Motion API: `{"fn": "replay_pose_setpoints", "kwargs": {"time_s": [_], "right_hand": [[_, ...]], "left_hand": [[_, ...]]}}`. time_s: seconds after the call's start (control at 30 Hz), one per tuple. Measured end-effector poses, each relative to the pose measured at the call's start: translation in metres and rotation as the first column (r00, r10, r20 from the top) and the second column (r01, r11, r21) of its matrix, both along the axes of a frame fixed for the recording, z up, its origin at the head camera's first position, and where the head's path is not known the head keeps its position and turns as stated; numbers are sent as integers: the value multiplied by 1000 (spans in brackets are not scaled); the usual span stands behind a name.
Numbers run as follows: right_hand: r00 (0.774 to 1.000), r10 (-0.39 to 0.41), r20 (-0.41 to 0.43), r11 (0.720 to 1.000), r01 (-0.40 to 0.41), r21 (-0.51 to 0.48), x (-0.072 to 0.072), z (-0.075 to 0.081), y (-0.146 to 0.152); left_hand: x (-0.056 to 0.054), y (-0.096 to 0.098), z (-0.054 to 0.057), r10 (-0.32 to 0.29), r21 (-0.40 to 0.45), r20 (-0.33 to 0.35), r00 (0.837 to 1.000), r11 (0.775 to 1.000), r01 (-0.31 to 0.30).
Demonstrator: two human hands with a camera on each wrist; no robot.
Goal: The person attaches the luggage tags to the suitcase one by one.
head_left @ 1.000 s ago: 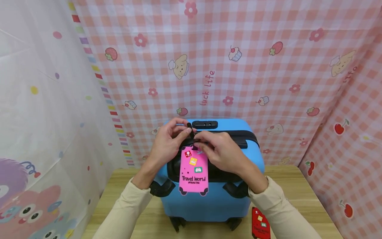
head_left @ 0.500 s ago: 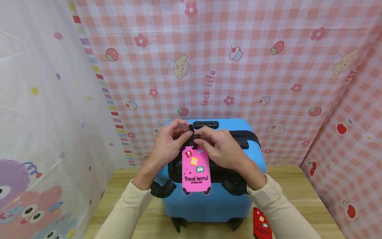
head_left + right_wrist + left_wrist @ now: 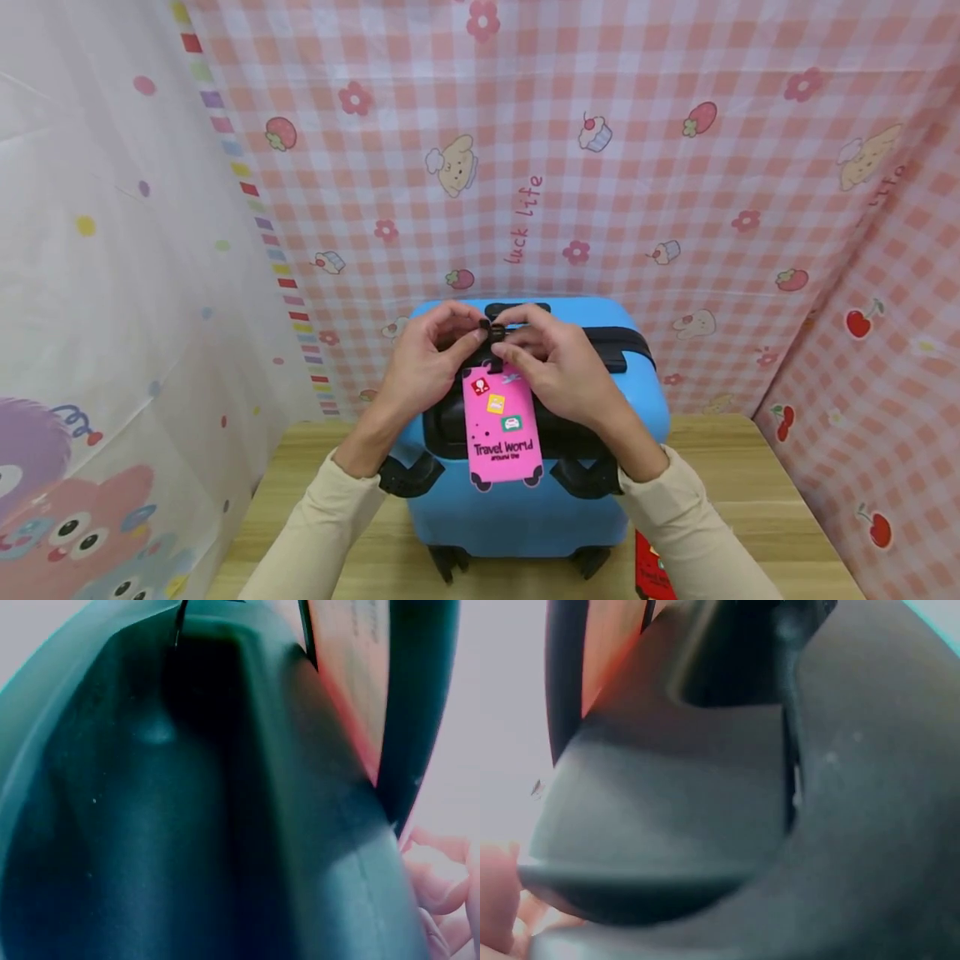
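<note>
A pink luggage tag (image 3: 506, 437) reading "Travel World" hangs upright against the front of a light blue suitcase (image 3: 517, 525). Its black strap (image 3: 497, 333) rises from the top of the tag between both hands. With thumb and forefinger, my left hand (image 3: 427, 358) pinches the strap from the left. From the right, my right hand (image 3: 562, 362) pinches the strap's buckle end just above the tag. Dark blurred plastic fills much of both wrist views, with some fingers of the left hand (image 3: 525, 915) and right hand (image 3: 439, 885) at the lower edges. The exact strap path is hidden by fingers.
A red luggage tag (image 3: 652, 575) lies on the wooden table (image 3: 750, 492), partly behind the right sleeve. Black corner guards (image 3: 411, 475) jut from the suitcase, and wheels (image 3: 446, 560) show below. A pink checkered cloth (image 3: 637, 192) hangs behind.
The pink tag has shifted slightly right. My right hand's fingers have shifted on the strap, and the upright strap end shows less above the left fingers. More of the red tag is covered by the sleeve.
</note>
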State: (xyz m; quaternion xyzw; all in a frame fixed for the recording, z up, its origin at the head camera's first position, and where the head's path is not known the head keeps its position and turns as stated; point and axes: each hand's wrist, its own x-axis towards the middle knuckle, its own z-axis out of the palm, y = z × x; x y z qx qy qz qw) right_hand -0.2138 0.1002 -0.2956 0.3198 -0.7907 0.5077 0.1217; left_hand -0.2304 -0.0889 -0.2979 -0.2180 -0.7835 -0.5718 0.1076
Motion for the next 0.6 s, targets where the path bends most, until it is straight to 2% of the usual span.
{"fn": "replay_pose_setpoints", "kwargs": {"time_s": [0.2,0.6], "right_hand": [[998,37,49,999,-37,-12,1,0,1],[998,54,26,998,-53,-36,1,-1,3]], "left_hand": [[1,0,0,-6,-13,-2,1000,1000,6],[1,2,-1,-17,-40,-15,1000,999,16]]}}
